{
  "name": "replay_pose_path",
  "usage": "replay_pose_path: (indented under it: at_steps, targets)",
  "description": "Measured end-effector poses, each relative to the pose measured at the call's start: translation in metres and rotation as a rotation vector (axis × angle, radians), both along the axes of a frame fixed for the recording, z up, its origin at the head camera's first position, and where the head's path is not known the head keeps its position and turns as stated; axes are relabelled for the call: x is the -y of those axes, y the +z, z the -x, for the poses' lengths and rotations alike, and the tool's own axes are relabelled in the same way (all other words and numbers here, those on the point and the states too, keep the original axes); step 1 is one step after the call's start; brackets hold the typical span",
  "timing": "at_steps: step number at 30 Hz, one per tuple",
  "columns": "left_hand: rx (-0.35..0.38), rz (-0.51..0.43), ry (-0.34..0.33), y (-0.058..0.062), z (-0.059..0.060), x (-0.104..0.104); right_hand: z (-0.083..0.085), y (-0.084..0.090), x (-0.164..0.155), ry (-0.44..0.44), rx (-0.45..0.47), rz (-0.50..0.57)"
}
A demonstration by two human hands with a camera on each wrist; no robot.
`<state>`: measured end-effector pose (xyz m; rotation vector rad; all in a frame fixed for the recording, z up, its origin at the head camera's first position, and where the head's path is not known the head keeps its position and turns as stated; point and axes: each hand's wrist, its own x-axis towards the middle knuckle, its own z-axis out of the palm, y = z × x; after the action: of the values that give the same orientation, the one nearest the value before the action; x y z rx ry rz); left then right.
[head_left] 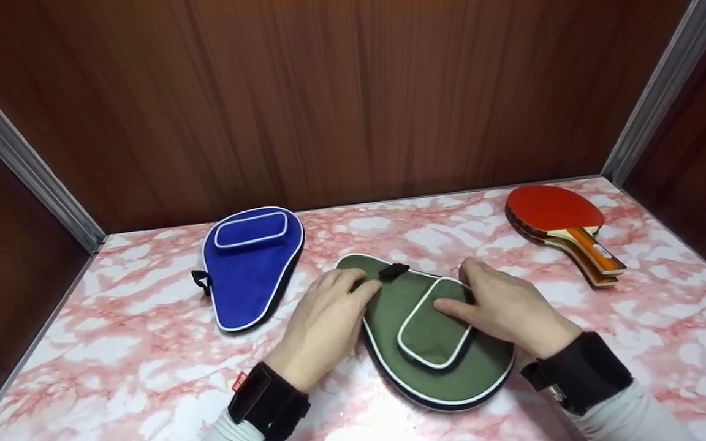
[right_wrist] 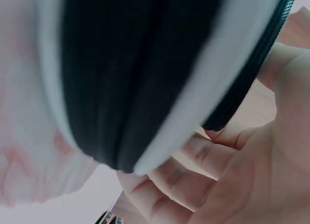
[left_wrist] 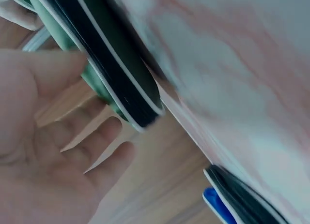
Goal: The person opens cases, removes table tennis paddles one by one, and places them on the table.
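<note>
Now both hands, left (head_left: 323,327) and right (head_left: 508,309), rest flat-fingered on the green paddle case (head_left: 436,355).

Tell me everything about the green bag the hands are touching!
The green bag is shaped like a paddle and looks like cloth. It has white piping round its edge, a dark side band, a pocket on top and a small black tab near its narrow end. It lies flat on the pink marble table. The left hand rests at its narrow end; the right hand rests on the pocket.
</note>
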<state>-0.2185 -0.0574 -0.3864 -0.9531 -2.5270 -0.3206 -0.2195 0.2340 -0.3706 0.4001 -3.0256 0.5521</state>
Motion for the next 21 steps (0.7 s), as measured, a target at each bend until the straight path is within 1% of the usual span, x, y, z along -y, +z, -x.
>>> replay_pose_path:
  at_steps: [2, 5, 7, 9, 12, 16, 18, 21]
  targets:
    - [0.038, -0.025, -0.051, 0.000, -0.002, -0.006, -0.001, -0.002, 0.005, -0.019, -0.004, -0.017]
    - [0.157, -0.018, -0.133, 0.000, -0.006, -0.015, -0.002, -0.004, 0.014, -0.040, 0.007, -0.052]
    - [0.238, 0.022, -0.155, -0.001, -0.007, -0.020, -0.004, -0.006, 0.020, -0.044, 0.007, -0.075]
    - [0.283, 0.066, -0.141, -0.002, -0.008, -0.022, -0.005, -0.008, 0.023, -0.038, 0.001, -0.086]
    - [0.328, 0.106, -0.115, -0.003, -0.008, -0.023, -0.009, -0.009, 0.021, -0.012, -0.023, -0.061]
    - [0.370, 0.135, -0.110, -0.003, -0.006, -0.022, -0.012, -0.008, 0.004, 0.037, -0.023, 0.033]
    - [0.362, 0.147, -0.113, -0.003, -0.004, -0.021, -0.013, -0.008, -0.006, 0.063, -0.004, 0.070]
    - [0.332, 0.150, -0.112, -0.004, -0.001, -0.019, -0.014, -0.008, -0.020, 0.115, 0.020, 0.086]
